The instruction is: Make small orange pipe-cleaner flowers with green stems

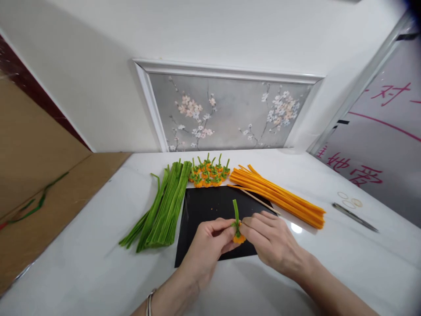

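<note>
Between my hands is a small pipe-cleaner pumpkin (239,239), orange below, with a green stem standing up from its top. My left hand (213,239) pinches it from the left with thumb and fingers. From the right, my right hand (271,237) has its fingers closed at the green part near the stem's base. Both hands are over a black mat (199,210). Beyond the mat, several finished pieces (207,173) of the same orange and green kind sit in a cluster with their stems up.
A bundle of green pipe cleaners (167,208) lies left of the mat, and orange pipe cleaners (279,195) lie to the right. A thin wooden stick (259,201) rests across the mat's far right corner. Tweezers (355,217) and several clear rings (349,204) are at far right.
</note>
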Action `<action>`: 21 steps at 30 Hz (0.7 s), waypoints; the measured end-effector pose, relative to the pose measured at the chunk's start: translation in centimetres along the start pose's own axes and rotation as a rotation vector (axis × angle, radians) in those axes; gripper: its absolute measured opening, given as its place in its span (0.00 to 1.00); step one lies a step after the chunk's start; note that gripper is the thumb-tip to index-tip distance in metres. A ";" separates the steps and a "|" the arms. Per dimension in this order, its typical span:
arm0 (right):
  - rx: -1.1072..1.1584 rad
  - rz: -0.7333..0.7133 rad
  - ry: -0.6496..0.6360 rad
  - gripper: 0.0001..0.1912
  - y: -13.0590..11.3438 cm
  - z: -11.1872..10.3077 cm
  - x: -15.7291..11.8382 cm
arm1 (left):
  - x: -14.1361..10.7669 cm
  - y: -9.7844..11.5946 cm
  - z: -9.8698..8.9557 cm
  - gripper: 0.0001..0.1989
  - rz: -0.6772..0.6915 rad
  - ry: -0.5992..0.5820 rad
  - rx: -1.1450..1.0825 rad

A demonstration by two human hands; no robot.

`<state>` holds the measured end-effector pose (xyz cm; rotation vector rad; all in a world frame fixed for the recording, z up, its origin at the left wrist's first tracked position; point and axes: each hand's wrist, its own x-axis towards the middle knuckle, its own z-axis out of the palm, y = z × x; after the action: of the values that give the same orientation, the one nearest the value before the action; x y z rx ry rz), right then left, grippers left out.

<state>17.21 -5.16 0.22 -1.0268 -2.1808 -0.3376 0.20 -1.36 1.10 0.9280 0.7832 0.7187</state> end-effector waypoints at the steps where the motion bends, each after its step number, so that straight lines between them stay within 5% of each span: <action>1: 0.066 0.057 -0.007 0.13 0.0 0.0 0.0 | 0.0 0.1 0.0 0.11 0.012 0.008 0.012; 6: 0.612 0.658 -0.135 0.08 -0.4 0.0 0.2 | -0.1 0.3 -0.2 0.10 0.160 0.044 0.167; 8: 0.747 0.777 -0.175 0.11 -0.6 0.0 0.2 | -0.1 0.3 -0.3 0.09 0.206 0.062 0.210; 21: 0.486 0.645 0.001 0.09 -2.0 0.6 1.3 | -0.3 -0.5 -0.3 0.13 0.603 0.122 0.669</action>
<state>14.82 -5.37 0.79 -1.3470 -1.6775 0.4630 -0.13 -1.64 0.66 1.7834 0.8756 1.0662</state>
